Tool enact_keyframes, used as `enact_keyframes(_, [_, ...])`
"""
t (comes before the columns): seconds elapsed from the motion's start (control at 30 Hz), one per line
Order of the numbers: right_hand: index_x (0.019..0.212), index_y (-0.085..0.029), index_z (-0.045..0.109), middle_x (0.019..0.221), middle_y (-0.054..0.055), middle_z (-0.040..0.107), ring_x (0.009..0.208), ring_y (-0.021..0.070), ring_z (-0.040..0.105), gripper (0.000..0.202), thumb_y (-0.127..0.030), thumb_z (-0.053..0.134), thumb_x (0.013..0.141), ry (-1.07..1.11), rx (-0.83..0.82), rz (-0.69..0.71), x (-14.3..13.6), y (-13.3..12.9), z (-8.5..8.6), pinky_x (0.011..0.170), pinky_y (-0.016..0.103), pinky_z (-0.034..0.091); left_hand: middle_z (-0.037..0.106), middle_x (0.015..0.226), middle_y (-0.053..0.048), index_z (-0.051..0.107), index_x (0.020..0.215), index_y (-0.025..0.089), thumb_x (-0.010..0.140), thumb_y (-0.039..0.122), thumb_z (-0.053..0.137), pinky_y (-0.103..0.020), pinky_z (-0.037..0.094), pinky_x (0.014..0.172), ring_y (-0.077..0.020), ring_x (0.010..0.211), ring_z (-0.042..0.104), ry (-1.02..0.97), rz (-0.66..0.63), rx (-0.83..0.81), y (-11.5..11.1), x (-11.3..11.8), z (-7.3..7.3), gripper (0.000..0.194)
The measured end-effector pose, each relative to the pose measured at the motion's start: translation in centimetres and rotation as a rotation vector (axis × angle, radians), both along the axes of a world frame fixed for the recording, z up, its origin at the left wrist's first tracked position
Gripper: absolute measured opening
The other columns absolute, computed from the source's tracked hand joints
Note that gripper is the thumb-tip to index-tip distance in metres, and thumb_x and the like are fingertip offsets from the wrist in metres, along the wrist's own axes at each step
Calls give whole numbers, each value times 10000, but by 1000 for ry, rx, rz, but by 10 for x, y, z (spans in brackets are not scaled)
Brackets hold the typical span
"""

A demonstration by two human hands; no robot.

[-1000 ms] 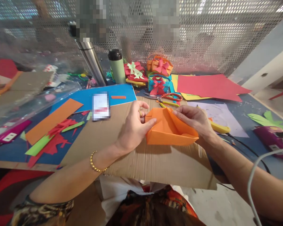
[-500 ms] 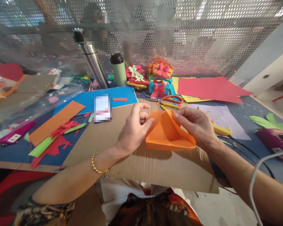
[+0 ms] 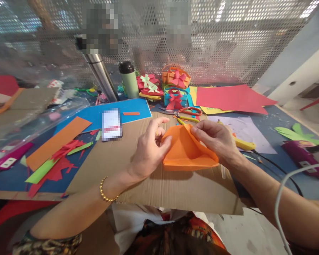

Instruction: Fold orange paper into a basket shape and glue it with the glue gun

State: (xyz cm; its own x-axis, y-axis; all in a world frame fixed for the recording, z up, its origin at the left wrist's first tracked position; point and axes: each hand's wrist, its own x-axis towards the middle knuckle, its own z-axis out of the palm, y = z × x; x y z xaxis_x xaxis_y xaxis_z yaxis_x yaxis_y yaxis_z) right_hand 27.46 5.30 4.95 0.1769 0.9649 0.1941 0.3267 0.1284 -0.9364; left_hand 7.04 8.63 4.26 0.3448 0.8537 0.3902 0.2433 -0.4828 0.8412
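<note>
A folded orange paper box (image 3: 184, 147) with a hollow, open side is held between my hands over a sheet of brown cardboard (image 3: 117, 170). My left hand (image 3: 152, 148) grips its left edge with the thumb, while the index finger is raised and curled above. On the other side, my right hand (image 3: 215, 136) pinches the upper right corner between thumb and fingers. The right side of the paper folds inward, and its underside is hidden from me.
Behind the cardboard lie orange-handled scissors (image 3: 194, 111), yellow-handled pliers (image 3: 187, 119) and small paper baskets with bows (image 3: 175, 99). A yellow glue gun (image 3: 244, 143) with a cord rests at right. Paper scraps (image 3: 53, 166) are at left; two bottles (image 3: 129, 79) stand behind.
The view has shifted slightly, so the tabletop things appear further left. The orange paper stays in both hands; its left part looks a little flatter and more open.
</note>
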Motion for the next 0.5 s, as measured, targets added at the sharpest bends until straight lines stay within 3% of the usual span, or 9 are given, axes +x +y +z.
enact_keyframes(0.13, [731,-193,627,632,-4,601,577,107,510,268,-454,688,731,35,21,20,0,2,-2,530,248,386,435,691,84,553,1222,219,855,206,618,-248,378,606,-99,595,432,-16,24,8,3,0,-2,374])
enact_keyframes(0.5, [809,-167,680,707,0,624,626,105,538,252,-414,693,761,187,50,144,-2,3,-1,587,263,435,490,710,70,582,1205,220,870,262,659,-250,397,619,-107,637,478,-6,70,29,6,-2,-2,347])
